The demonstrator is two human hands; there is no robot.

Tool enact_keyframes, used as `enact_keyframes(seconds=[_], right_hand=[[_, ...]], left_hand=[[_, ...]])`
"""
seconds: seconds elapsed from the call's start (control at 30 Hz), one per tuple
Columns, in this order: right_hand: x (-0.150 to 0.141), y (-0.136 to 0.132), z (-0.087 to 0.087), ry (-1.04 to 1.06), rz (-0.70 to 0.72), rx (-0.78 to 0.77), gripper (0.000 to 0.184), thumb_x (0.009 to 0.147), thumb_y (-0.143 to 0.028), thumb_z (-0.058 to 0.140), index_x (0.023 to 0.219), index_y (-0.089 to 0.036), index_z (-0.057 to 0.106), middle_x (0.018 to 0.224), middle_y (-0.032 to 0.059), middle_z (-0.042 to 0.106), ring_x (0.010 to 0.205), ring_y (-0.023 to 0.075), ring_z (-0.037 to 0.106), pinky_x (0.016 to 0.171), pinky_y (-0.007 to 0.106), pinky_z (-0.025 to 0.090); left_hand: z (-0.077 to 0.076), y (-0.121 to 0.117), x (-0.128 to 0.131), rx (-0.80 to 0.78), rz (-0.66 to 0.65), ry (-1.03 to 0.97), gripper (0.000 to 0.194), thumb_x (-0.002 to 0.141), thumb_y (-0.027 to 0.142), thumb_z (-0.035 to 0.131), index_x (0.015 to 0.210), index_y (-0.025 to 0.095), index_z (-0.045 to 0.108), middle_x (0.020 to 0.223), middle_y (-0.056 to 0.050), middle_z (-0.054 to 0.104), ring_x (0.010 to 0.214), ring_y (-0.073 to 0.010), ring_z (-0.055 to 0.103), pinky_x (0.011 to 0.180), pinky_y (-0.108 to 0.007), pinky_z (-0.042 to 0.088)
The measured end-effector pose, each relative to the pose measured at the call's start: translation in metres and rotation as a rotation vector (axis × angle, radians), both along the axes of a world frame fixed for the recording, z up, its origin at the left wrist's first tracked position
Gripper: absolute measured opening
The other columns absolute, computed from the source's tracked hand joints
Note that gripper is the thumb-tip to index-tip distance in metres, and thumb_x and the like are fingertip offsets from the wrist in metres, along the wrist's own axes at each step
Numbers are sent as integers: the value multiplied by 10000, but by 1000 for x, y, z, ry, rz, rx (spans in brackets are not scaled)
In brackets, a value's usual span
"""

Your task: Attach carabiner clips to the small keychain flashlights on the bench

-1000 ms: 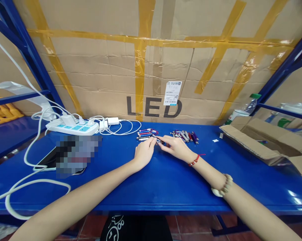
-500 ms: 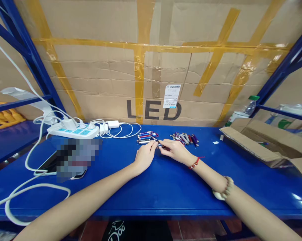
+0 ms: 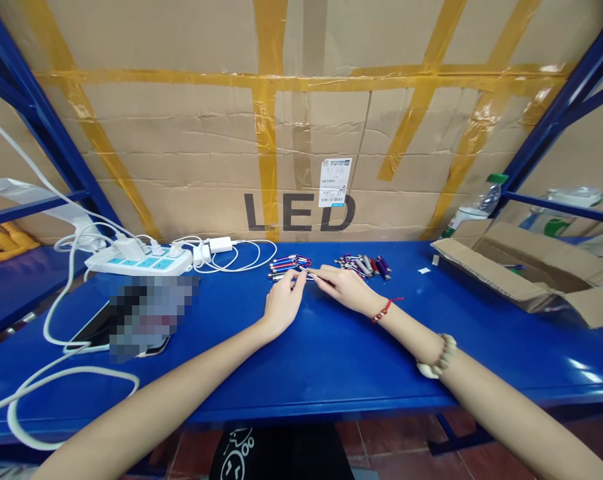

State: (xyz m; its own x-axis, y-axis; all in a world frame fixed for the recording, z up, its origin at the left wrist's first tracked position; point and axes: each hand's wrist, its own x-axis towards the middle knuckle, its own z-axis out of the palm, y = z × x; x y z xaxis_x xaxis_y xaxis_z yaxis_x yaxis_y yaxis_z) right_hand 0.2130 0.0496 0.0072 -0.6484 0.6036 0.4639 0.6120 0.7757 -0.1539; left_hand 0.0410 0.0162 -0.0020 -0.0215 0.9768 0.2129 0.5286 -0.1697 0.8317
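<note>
My left hand (image 3: pixel 281 303) and my right hand (image 3: pixel 342 288) meet at the middle of the blue table (image 3: pixel 331 353). Together they pinch one small metal keychain flashlight (image 3: pixel 310 275) between their fingertips. It lies just in front of a neat row of similar little flashlights (image 3: pixel 287 265) with red and blue clips. A looser heap of coloured flashlights (image 3: pixel 364 265) rests to the right of my right hand. Both hands have their fingers closed around the piece.
A white power strip (image 3: pixel 141 263) with chargers and coiled white cables (image 3: pixel 241 257) sits at the back left. A phone (image 3: pixel 96 327) lies left, partly blurred. An open cardboard box (image 3: pixel 521 273) stands right, with a plastic bottle (image 3: pixel 474 207) behind it. A large taped carton marked LED (image 3: pixel 301 133) forms the back wall.
Both hands have slid slightly further from me toward the row of flashlights, still pinching the same small flashlight. The view has tilted a little.
</note>
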Motion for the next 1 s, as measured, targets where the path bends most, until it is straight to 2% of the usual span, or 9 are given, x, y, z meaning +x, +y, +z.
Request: enact_keyframes(seconds=[0.17, 0.37, 0.47, 0.57, 0.67, 0.8, 0.87, 1.0], right_hand=[[2, 2, 1, -77, -40, -12, 368, 946, -295, 369, 1237, -205, 575, 905, 55, 646, 773, 144, 611, 667, 231, 442], [-1, -2, 1, -155, -5, -35, 297, 908, -291, 456, 1122, -214, 648, 928, 50, 645, 853, 151, 609, 626, 214, 427], [-4, -3, 1, -86, 33, -39, 283, 878, -368, 511, 1061, -213, 661, 995, 61, 628, 925, 172, 588, 708, 246, 449], [-7, -3, -1, 33, 123, -118, 259, 849, -400, 555, 961, -185, 648, 959, 61, 621, 888, 175, 575, 796, 296, 449], [-12, -2, -5, 188, 210, -251, 225, 841, -392, 571, 829, -167, 575, 879, 45, 607, 827, 160, 560, 773, 294, 453], [-15, 1, -11, 325, 237, -346, 273, 841, -417, 555, 722, -176, 504, 825, 27, 585, 778, 148, 529, 743, 297, 453], [-15, 2, -12, 362, 228, -375, 267, 826, -427, 570, 760, -170, 540, 832, 24, 588, 790, 149, 527, 748, 299, 451], [-16, 1, -9, 381, 207, -522, 305, 807, -409, 597, 982, -159, 603, 853, 16, 621, 777, 143, 551, 717, 281, 457]], left_hand=[[-2, 1, -1, 40, 49, -129, 183, 899, 350, 373, 949, 243, 512, 531, 67, 520, 480, -124, 491, 537, -228, 340], [5, -4, -1, 93, 14, -99, 142, 902, 312, 381, 1003, 240, 450, 570, 69, 532, 538, -123, 509, 562, -231, 337], [7, -4, 0, 179, -78, -129, 136, 894, 284, 402, 1007, 221, 445, 584, 66, 525, 583, -124, 537, 628, -243, 394], [7, -3, 0, 265, -150, -147, 136, 889, 262, 419, 1002, 211, 474, 654, 42, 583, 688, -133, 602, 777, -278, 429], [4, -1, -1, 288, -212, -139, 186, 903, 291, 407, 1032, 213, 516, 783, -4, 654, 841, -166, 634, 870, -317, 423], [2, -1, -2, 292, -262, -113, 240, 909, 311, 413, 1080, 226, 559, 939, -40, 682, 999, -196, 601, 905, -343, 430], [2, -2, -3, 320, -263, -87, 231, 905, 303, 424, 1035, 228, 600, 961, -40, 677, 1002, -199, 588, 916, -352, 426], [4, -6, -2, 380, -227, -19, 215, 889, 279, 458, 873, 225, 665, 901, -35, 665, 959, -197, 572, 906, -346, 425]])
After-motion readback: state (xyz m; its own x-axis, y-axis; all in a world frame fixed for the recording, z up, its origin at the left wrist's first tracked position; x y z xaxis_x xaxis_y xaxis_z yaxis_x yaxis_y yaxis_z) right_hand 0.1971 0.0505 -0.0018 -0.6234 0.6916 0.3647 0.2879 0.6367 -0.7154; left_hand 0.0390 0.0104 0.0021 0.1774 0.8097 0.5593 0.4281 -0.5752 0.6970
